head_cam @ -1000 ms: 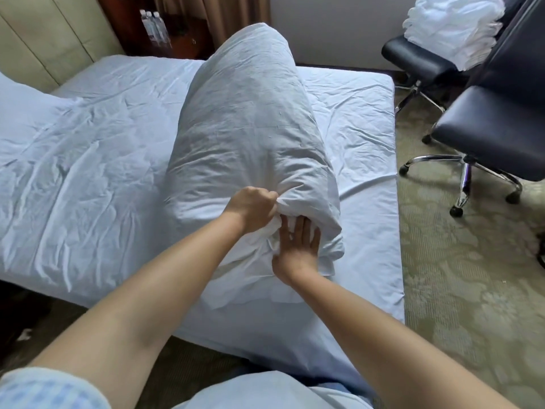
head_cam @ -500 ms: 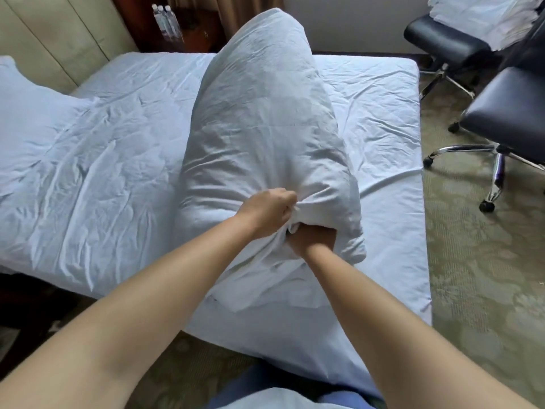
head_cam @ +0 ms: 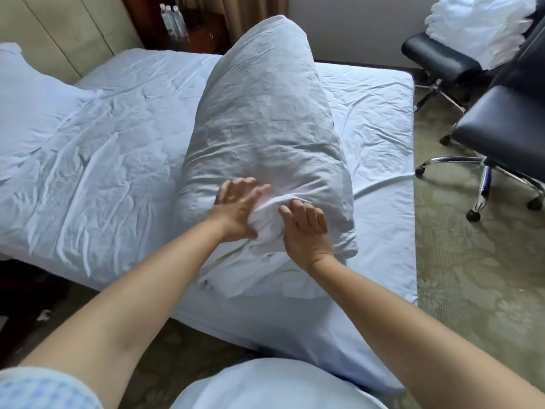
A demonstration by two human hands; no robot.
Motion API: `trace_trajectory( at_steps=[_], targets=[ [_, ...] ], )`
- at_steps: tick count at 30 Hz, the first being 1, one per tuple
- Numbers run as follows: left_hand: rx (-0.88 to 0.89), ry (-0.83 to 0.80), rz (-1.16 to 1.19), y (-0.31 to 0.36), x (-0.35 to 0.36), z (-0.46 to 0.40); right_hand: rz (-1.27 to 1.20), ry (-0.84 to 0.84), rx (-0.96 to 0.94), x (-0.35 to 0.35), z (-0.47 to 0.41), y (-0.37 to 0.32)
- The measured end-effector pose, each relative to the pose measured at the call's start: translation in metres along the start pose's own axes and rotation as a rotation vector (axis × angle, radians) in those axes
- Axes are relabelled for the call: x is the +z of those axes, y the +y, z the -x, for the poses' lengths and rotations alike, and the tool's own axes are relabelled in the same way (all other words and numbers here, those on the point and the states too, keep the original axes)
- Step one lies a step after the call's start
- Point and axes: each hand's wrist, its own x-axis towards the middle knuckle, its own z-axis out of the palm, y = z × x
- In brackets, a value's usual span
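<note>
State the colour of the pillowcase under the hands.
Plain white pillowcase, slightly greyish in shade; the head view shows it best.

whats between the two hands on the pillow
A bunched fold of white pillowcase rises between the left hand and the right hand, seen in the head view.

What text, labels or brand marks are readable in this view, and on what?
Nothing can be read here.
Bottles: labels too small and blurred to read.
Pillow: small dark mark near the case's open end, too blurred to read.
Sheet: no lettering shows.
Chairs: no lettering shows.
</note>
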Motion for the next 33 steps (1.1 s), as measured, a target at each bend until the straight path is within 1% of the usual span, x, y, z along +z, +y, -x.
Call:
trace_trajectory(
  at_steps=[3, 5, 6, 8, 11, 12, 14, 17, 18, 20, 22, 25, 27, 30, 33],
  targets=[
    [-0.195, -0.075, 0.048, -0.023, 0.012, 0.015, 0.02, 0.086, -0.078, 0.007, -0.008, -0.005],
    [-0.25, -0.12, 0.016, -0.035, 0.019, 0.022, 0.049, 0.132, -0.127, 0.009, -0.017, -0.013],
    [-0.27, -0.129, 0.011, -0.039, 0.022, 0.024, 0.072, 0.123, -0.137, 0.009, -0.022, -0.015],
    [-0.302, -0.129, 0.015, -0.044, 0.027, 0.028, 0.101, 0.044, -0.16, 0.012, -0.03, -0.018],
    [-0.349, -0.123, 0.028, -0.062, 0.039, 0.035, 0.066, -0.167, -0.214, 0.023, -0.036, -0.028],
    [-0.364, -0.11, 0.036, -0.068, 0.044, 0.037, 0.047, -0.21, -0.218, 0.024, -0.036, -0.032],
    [-0.378, -0.06, 0.059, -0.077, 0.052, 0.038, -0.001, -0.226, -0.281, 0.026, -0.033, -0.04],
    [-0.337, 0.051, 0.068, -0.09, 0.061, 0.036, -0.056, -0.224, -0.5, 0.037, -0.026, -0.06],
    [-0.32, 0.103, 0.087, -0.094, 0.065, 0.036, -0.05, -0.232, -0.543, 0.041, -0.026, -0.069],
    [-0.316, 0.206, 0.175, -0.103, 0.073, 0.038, -0.014, -0.248, -0.555, 0.052, -0.032, -0.088],
    [-0.37, 0.235, 0.269, -0.114, 0.081, 0.041, 0.062, -0.27, -0.5, 0.061, -0.04, -0.105],
    [-0.474, 0.147, 0.438, -0.136, 0.095, 0.049, 0.171, -0.257, -0.385, 0.073, -0.048, -0.121],
    [-0.495, 0.071, 0.577, -0.152, 0.102, 0.055, 0.207, -0.221, -0.358, 0.084, -0.048, -0.125],
    [-0.472, -0.058, 0.672, -0.167, 0.11, 0.06, 0.15, -0.129, -0.346, 0.097, -0.061, -0.128],
    [-0.401, -0.192, 0.666, -0.165, 0.113, 0.059, 0.133, -0.159, -0.285, 0.1, -0.085, -0.129]
  ],
)
